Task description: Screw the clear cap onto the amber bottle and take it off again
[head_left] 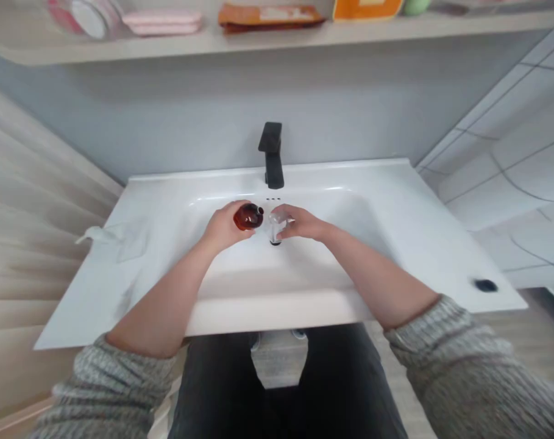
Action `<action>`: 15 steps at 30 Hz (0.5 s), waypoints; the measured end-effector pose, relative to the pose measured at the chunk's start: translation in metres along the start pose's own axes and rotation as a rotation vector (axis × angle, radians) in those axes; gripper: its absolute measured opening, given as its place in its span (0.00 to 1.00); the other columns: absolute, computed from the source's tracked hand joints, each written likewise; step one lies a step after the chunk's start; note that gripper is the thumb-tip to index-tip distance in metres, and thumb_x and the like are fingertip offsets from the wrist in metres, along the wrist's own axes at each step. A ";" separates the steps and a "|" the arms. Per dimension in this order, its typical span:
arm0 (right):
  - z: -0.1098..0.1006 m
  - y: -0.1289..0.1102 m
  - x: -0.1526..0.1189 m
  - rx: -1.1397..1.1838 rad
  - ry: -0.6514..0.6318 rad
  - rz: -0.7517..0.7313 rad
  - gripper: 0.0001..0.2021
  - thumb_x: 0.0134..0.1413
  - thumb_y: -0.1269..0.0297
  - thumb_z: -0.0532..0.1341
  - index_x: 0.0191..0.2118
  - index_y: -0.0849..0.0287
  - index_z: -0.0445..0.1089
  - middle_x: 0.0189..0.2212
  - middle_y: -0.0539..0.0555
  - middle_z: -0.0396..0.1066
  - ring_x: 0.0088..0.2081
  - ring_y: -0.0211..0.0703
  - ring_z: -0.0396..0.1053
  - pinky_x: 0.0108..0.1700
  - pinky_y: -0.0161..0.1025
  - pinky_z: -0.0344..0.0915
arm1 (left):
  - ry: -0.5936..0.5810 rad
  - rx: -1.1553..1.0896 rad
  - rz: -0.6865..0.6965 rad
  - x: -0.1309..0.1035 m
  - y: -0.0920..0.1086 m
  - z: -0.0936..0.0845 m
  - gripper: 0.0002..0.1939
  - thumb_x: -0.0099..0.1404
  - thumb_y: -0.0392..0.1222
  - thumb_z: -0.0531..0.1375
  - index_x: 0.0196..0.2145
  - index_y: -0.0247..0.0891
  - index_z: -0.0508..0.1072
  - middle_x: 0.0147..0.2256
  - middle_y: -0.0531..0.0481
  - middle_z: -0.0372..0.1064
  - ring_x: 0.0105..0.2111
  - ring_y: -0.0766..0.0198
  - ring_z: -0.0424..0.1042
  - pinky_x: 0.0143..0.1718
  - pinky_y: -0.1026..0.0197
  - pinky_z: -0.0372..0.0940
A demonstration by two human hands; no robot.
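Observation:
Over the white sink basin (240,268), my left hand (224,225) is closed round a brown bottle (248,216). The bottle is tilted, its narrow open neck pointing right. Close beside it, my right hand (301,222) grips a small clear bottle (277,223) by its side. A small gap separates the bottle's neck from the clear bottle; I cannot make out any liquid between them. Above and behind both hands stands the black faucet (273,155). Part of the dark drain (275,242) shows just below the clear bottle.
On the left counter lies a crumpled, see-through wrapper or bag (130,238). A small black object (486,285) is near the right counter edge. Overhead runs a shelf (277,49) with an orange packet (270,15) and a pink pack (162,19). A pale curtain (25,213) hangs at left.

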State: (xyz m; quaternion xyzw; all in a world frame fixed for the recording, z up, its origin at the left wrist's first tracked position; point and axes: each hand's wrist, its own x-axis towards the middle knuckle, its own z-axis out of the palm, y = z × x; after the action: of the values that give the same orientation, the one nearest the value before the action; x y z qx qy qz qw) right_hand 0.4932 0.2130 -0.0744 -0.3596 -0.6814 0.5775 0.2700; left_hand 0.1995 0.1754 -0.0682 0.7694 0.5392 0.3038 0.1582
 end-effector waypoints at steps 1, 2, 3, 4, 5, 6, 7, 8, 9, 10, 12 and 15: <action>0.000 0.000 0.000 -0.014 0.006 0.001 0.36 0.34 0.58 0.84 0.54 0.53 0.75 0.48 0.55 0.78 0.53 0.56 0.76 0.54 0.51 0.76 | 0.005 0.009 0.003 0.000 -0.001 0.000 0.40 0.52 0.46 0.76 0.63 0.49 0.74 0.61 0.50 0.77 0.60 0.47 0.78 0.66 0.49 0.70; 0.001 0.000 0.001 -0.027 0.008 0.004 0.37 0.34 0.58 0.84 0.54 0.54 0.76 0.48 0.55 0.78 0.52 0.56 0.76 0.54 0.51 0.76 | 0.008 0.017 0.007 0.000 -0.002 0.000 0.41 0.52 0.46 0.76 0.63 0.49 0.74 0.61 0.50 0.77 0.60 0.47 0.78 0.66 0.49 0.70; 0.002 0.000 0.001 -0.037 0.010 0.008 0.37 0.34 0.58 0.84 0.54 0.54 0.76 0.48 0.55 0.78 0.52 0.55 0.76 0.54 0.51 0.75 | 0.008 0.025 0.009 0.000 -0.003 0.000 0.41 0.52 0.46 0.75 0.63 0.49 0.74 0.61 0.50 0.77 0.60 0.47 0.78 0.66 0.49 0.70; 0.003 0.001 0.001 -0.043 0.009 0.012 0.37 0.34 0.58 0.84 0.54 0.54 0.76 0.47 0.55 0.78 0.52 0.55 0.76 0.54 0.51 0.75 | 0.005 0.031 0.012 0.000 -0.003 0.000 0.40 0.52 0.45 0.75 0.63 0.49 0.74 0.62 0.50 0.77 0.60 0.47 0.78 0.66 0.49 0.70; 0.004 0.001 0.002 -0.046 0.007 0.016 0.37 0.34 0.58 0.84 0.54 0.54 0.76 0.47 0.55 0.79 0.51 0.55 0.76 0.54 0.51 0.75 | 0.000 0.037 0.014 0.000 -0.002 0.000 0.40 0.52 0.45 0.75 0.63 0.49 0.74 0.62 0.50 0.77 0.61 0.47 0.78 0.66 0.49 0.70; 0.005 0.001 0.002 -0.048 0.006 0.019 0.37 0.34 0.59 0.83 0.54 0.55 0.76 0.47 0.55 0.79 0.50 0.54 0.76 0.54 0.51 0.75 | -0.005 0.043 0.018 0.000 -0.001 0.000 0.40 0.52 0.45 0.75 0.63 0.49 0.74 0.62 0.50 0.77 0.60 0.47 0.78 0.66 0.50 0.70; 0.006 0.002 0.002 -0.051 0.006 0.020 0.37 0.34 0.59 0.83 0.54 0.55 0.76 0.46 0.55 0.79 0.50 0.54 0.76 0.54 0.51 0.75 | -0.012 0.049 0.023 0.000 0.000 0.000 0.40 0.52 0.45 0.75 0.63 0.49 0.74 0.61 0.50 0.77 0.60 0.48 0.78 0.66 0.50 0.70; 0.006 0.002 0.003 -0.057 0.007 0.018 0.37 0.35 0.59 0.83 0.54 0.55 0.76 0.46 0.54 0.79 0.49 0.53 0.76 0.54 0.50 0.75 | -0.017 0.057 0.028 0.000 0.001 0.000 0.39 0.52 0.45 0.75 0.62 0.48 0.75 0.61 0.50 0.78 0.59 0.48 0.79 0.65 0.51 0.71; 0.007 0.002 0.003 -0.065 0.008 0.015 0.36 0.35 0.59 0.83 0.54 0.55 0.75 0.45 0.54 0.79 0.49 0.53 0.76 0.54 0.50 0.75 | -0.021 0.066 0.034 0.000 0.002 0.000 0.39 0.52 0.45 0.75 0.62 0.48 0.75 0.61 0.50 0.78 0.59 0.48 0.79 0.65 0.51 0.71; 0.007 0.003 0.003 -0.075 0.010 0.011 0.36 0.35 0.59 0.82 0.54 0.55 0.75 0.45 0.54 0.79 0.48 0.52 0.76 0.54 0.50 0.75 | -0.024 0.077 0.040 0.000 0.003 0.000 0.39 0.53 0.45 0.75 0.62 0.48 0.75 0.61 0.50 0.78 0.59 0.48 0.79 0.65 0.51 0.71; 0.007 0.003 0.004 -0.096 0.018 0.005 0.36 0.36 0.58 0.82 0.54 0.56 0.75 0.44 0.54 0.79 0.48 0.52 0.76 0.54 0.49 0.75 | -0.033 0.104 0.046 0.000 0.004 -0.001 0.39 0.53 0.44 0.74 0.63 0.49 0.75 0.61 0.50 0.77 0.59 0.48 0.79 0.65 0.51 0.71; 0.007 0.003 0.004 -0.118 0.031 0.002 0.36 0.36 0.57 0.82 0.54 0.56 0.75 0.45 0.54 0.78 0.48 0.51 0.76 0.55 0.49 0.74 | -0.042 0.149 0.039 0.000 0.006 -0.002 0.39 0.54 0.44 0.74 0.63 0.50 0.74 0.61 0.50 0.78 0.60 0.47 0.78 0.65 0.50 0.70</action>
State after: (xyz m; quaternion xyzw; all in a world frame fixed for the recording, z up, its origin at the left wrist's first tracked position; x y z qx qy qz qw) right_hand 0.4860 0.2120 -0.0791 -0.3844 -0.7098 0.5309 0.2582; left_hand 0.2027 0.1729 -0.0629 0.7955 0.5418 0.2497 0.1058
